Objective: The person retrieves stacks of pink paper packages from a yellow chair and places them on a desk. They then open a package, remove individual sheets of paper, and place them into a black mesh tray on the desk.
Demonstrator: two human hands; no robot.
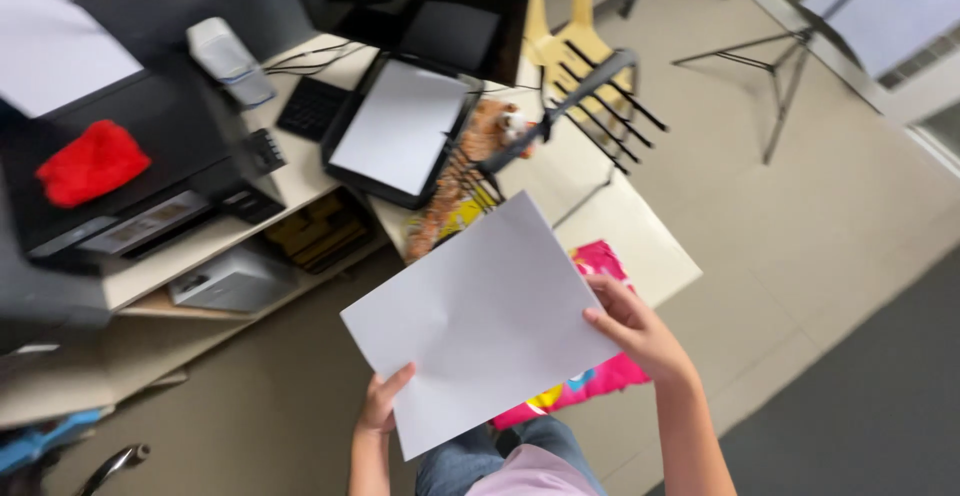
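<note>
Two hands hold one white sheet of paper (480, 321) above the lap: the left hand (381, 404) pinches its lower edge with fingers curled under and thumb on top, and the right hand (634, 328) grips its right edge the same way. Under the sheet lies one pink printed bag or cloth (600, 376), blurred. Beyond, the desk (640, 246) corner juts toward open floor on the right. Farther on it sits one flat scanner (400, 131) with a white sheet, and left of that one black printer (120, 171) carrying one red cloth (90, 161).
</note>
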